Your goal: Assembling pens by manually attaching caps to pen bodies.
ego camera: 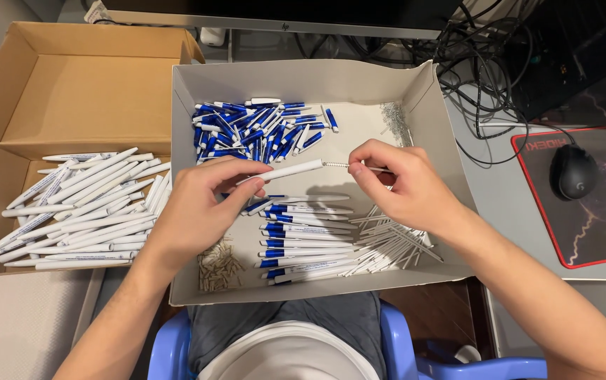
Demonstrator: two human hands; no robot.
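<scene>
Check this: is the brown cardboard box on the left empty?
No, the brown cardboard box holds a pile of white pens lying in its lower half.

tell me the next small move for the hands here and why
Probably slide the refill further into the white barrel. The right hand pinches the refill, its spring at the barrel's open end, while the left hand holds the barrel level over the grey box.

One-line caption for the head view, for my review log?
Left hand holds a white plastic pen barrel while right hand feeds in a thin spring-tipped refill above a grey cardboard tray.
</scene>
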